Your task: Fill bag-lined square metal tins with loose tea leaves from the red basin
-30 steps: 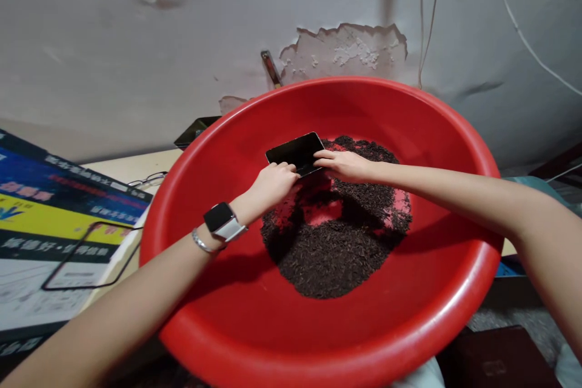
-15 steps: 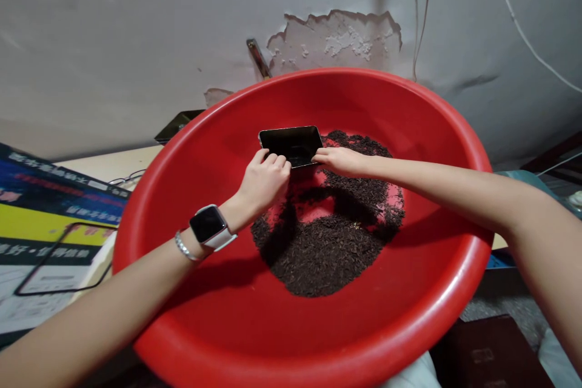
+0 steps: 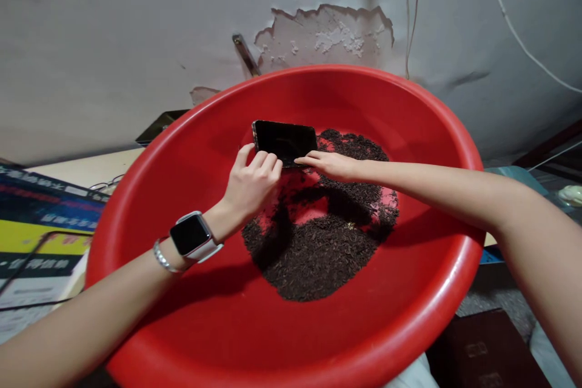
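Note:
A black smartphone, its dark glossy face tilted up toward me, is above the inside of a large red plastic basin. My left hand grips its lower left edge, knuckles up and fingers curled; a watch and a beaded bracelet are on that wrist. My right hand reaches in from the right. Its fingers are stretched out, fingertips touching the phone's lower right part. Under both hands a heap of dark brown shreds, like dry tea leaves, covers part of the basin floor. My left fingertips are hidden.
Printed packaging and a pair of glasses are left of the basin. Behind stands a wall with peeling paint and hanging cables. A dark brown box is low at the right.
My right fingers have slid left along the phone's lower part. The phone's face has tipped slightly, showing more of its left edge. The whole view has shifted a little.

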The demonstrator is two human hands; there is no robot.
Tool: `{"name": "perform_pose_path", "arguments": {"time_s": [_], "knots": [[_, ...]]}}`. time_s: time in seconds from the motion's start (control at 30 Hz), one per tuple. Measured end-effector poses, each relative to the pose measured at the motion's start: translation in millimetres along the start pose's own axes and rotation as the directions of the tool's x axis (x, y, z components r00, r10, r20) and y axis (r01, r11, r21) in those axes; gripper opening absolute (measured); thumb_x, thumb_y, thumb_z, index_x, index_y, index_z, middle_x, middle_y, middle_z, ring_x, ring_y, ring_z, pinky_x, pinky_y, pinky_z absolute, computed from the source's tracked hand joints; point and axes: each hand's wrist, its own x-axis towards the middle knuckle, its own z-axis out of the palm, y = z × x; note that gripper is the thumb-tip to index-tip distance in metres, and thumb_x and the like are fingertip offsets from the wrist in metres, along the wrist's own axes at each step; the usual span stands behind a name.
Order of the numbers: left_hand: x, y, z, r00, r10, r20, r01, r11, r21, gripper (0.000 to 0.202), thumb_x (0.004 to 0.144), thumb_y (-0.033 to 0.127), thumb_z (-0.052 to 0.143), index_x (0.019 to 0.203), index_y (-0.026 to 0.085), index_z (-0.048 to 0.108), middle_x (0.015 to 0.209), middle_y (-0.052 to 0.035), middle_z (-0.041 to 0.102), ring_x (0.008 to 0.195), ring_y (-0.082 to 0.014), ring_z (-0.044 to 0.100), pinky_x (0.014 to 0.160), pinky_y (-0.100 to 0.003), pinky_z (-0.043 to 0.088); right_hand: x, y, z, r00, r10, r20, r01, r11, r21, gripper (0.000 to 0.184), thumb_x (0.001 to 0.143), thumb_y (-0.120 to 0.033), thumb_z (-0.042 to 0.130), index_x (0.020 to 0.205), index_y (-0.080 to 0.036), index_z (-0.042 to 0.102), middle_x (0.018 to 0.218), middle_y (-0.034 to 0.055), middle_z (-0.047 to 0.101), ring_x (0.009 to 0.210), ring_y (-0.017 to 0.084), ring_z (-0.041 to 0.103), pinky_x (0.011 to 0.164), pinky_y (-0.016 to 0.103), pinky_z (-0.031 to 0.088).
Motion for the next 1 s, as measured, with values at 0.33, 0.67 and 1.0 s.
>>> {"name": "perform_pose_path", "arguments": {"time_s": [0.33, 0.67, 1.0], "knots": [[4.3, -2.7, 14.5, 0.982, 0.090, 0.165, -0.077, 0.994, -0.079, 0.024, 0.082, 0.007, 0.040, 0.087, 0.015, 0.063, 0.085, -0.0101, 0.063, 0.089, -0.0243, 0.058, 0.092, -0.042, 0.045, -1.6, -7.6, -8.5, 0.971, 0.078, 0.227, -0.065, 0.996, -0.063, 0.049, 0.095, -0.020, 0.042, 0.143, -0.014, 0.036, 0.137, 0.0133, 0.049, 0.114, 0.026, 0.056, 0.087, 0.036, 0.047], [5.2, -9.7, 12.8, 0.981, -0.074, 0.178, 0.137, 0.916, -0.376, 0.014, 0.085, 0.021, 0.044, 0.084, 0.018, 0.058, 0.096, -0.0087, 0.061, 0.091, -0.0226, 0.055, 0.078, -0.033, 0.048, 4.6, -23.6, -57.9, 0.939, 0.112, 0.325, -0.053, 0.982, -0.183, 0.028, 0.090, -0.020, 0.046, 0.109, -0.015, 0.066, 0.102, 0.0126, 0.066, 0.085, 0.019, 0.061, 0.070, 0.030, 0.041], [10.4, -12.7, 10.1, 0.962, -0.037, 0.270, 0.230, 0.641, -0.732, 0.026, 0.079, 0.040, 0.058, 0.068, 0.016, 0.054, 0.064, 0.0021, 0.055, 0.061, -0.0110, 0.045, 0.058, -0.023, 0.034, 1.6, -33.1, -94.5, 0.916, 0.162, 0.368, -0.094, 0.976, -0.198, 0.029, 0.082, -0.034, 0.060, 0.092, -0.010, 0.071, 0.077, 0.0080, 0.064, 0.072, 0.016, 0.056, 0.064, 0.028, 0.036]]}}
